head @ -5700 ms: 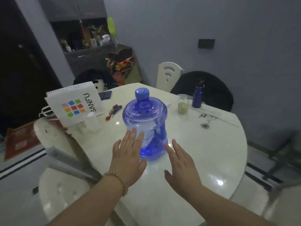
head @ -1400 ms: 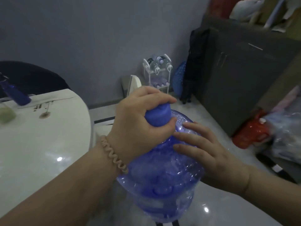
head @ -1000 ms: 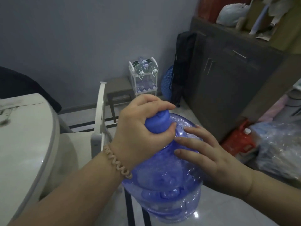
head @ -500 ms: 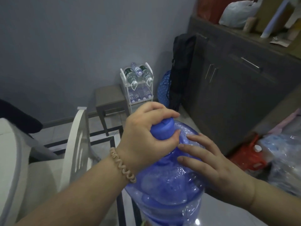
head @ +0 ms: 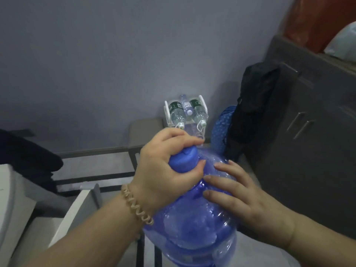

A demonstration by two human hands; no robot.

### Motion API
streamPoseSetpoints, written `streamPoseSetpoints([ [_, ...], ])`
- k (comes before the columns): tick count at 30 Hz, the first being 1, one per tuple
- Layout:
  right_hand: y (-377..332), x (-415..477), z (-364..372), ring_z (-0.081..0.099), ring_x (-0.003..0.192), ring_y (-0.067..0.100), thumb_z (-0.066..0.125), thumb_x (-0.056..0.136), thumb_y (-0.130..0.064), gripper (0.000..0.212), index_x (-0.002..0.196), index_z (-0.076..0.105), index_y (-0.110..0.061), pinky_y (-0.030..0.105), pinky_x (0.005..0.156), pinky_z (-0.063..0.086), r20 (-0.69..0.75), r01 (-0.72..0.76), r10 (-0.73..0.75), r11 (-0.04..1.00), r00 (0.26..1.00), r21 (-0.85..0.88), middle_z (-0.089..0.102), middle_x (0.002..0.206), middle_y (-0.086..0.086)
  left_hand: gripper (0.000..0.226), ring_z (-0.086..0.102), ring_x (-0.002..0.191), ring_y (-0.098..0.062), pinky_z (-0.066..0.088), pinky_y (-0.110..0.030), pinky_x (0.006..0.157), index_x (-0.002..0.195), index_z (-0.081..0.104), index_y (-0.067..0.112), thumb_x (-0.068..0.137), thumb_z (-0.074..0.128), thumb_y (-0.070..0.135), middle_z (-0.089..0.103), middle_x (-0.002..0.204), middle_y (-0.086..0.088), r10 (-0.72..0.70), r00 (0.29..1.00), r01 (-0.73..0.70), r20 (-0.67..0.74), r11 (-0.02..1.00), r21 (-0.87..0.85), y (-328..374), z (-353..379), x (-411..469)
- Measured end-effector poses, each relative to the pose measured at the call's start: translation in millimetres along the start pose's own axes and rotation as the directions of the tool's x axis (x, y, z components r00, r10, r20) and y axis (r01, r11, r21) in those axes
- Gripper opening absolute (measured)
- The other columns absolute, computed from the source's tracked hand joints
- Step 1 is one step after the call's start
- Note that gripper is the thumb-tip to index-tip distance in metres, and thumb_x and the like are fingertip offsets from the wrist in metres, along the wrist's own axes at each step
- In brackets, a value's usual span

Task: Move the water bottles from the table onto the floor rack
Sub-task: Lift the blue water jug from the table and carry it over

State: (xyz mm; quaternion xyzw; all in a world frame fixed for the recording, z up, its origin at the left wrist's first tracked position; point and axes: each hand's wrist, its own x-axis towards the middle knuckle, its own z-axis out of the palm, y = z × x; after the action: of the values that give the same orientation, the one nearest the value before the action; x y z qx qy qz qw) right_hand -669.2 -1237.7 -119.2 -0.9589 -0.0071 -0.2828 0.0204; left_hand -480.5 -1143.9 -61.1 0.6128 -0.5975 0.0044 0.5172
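Note:
I carry a large blue translucent water bottle (head: pixel 194 224) in the air in front of me. My left hand (head: pixel 163 170) is clenched around its blue cap (head: pixel 183 160) and neck. My right hand (head: pixel 242 201) lies flat on the bottle's shoulder, fingers spread, steadying it. Ahead against the grey wall stands the white floor rack (head: pixel 167 114), with three small clear bottles (head: pixel 198 112) lying on its top tier. My left hand hides the rack's lower part.
A grey stool (head: pixel 144 130) stands left of the rack. A blue dotted bag (head: pixel 221 130) and a black backpack (head: pixel 256 105) lean on a dark cabinet (head: pixel 312 132) at right. A white chair back (head: pixel 81 207) and the table edge (head: pixel 5 199) are at lower left.
I have turned away from the table with the bottle held in both hands. The rack has come closer and nearer the centre. My grip on the cap is unchanged.

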Motion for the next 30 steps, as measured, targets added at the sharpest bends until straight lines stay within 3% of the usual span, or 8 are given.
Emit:
streamPoseSetpoints([
  [2,39.6,19.1,15.8,0.037,0.129,0.034,0.056,0.089,-0.016,0.038,0.125,0.045,-0.018,0.062,0.098,0.038,0.007,0.055,-0.056,0.998,0.998,0.035,0.039,0.137,0.004,0.031,0.061,0.086,-0.01,0.045,-0.018,0.079,0.094,0.071,0.015,0.064,0.08,0.017,0.061,0.094,-0.001,-0.055,0.998,0.057,-0.039,0.997,0.044,-23.4,5.5,22.3],
  [10,153.2,105.6,85.2,0.032,0.133,0.034,0.065,0.084,-0.007,0.051,0.129,0.045,-0.018,0.059,0.105,0.031,0.025,0.208,-0.212,0.972,0.977,0.107,0.038,0.14,0.004,0.033,0.06,0.087,-0.008,0.044,-0.015,0.078,0.096,0.069,0.016,0.065,0.079,0.014,0.06,0.094,-0.003,-0.138,0.977,0.161,-0.164,0.977,0.136,-114.1,3.0,95.3],
  [19,244.0,216.3,184.6,0.035,0.131,0.033,0.047,0.096,-0.017,0.032,0.128,0.044,-0.018,0.059,0.101,0.036,0.001,0.215,-0.219,0.963,0.976,0.163,0.039,0.137,0.003,0.033,0.06,0.086,-0.007,0.044,-0.016,0.079,0.095,0.07,0.016,0.063,0.08,0.015,0.061,0.093,-0.001,-0.172,0.973,0.196,-0.154,0.968,0.157,-259.0,-21.0,185.3],
  [27,336.9,310.7,265.9,0.033,0.132,0.034,0.059,0.089,-0.009,0.042,0.127,0.044,-0.017,0.06,0.104,0.032,-0.024,0.257,-0.258,0.943,0.966,0.213,0.038,0.137,0.005,0.036,0.058,0.089,-0.005,0.043,-0.015,0.081,0.098,0.067,0.018,0.065,0.08,0.016,0.06,0.095,-0.002,-0.186,0.962,0.236,-0.2,0.935,0.264,-367.2,-33.1,265.6],
  [30,376.5,336.3,299.5,0.034,0.131,0.035,0.048,0.096,-0.011,0.033,0.127,0.044,-0.018,0.059,0.104,0.033,-0.041,0.285,-0.284,0.926,0.958,0.247,0.039,0.137,0.005,0.037,0.058,0.09,-0.004,0.045,-0.017,0.081,0.099,0.066,0.018,0.065,0.08,0.017,0.06,0.096,-0.003,-0.218,0.948,0.283,-0.231,0.91,0.302,-404.2,-27.6,290.1],
])
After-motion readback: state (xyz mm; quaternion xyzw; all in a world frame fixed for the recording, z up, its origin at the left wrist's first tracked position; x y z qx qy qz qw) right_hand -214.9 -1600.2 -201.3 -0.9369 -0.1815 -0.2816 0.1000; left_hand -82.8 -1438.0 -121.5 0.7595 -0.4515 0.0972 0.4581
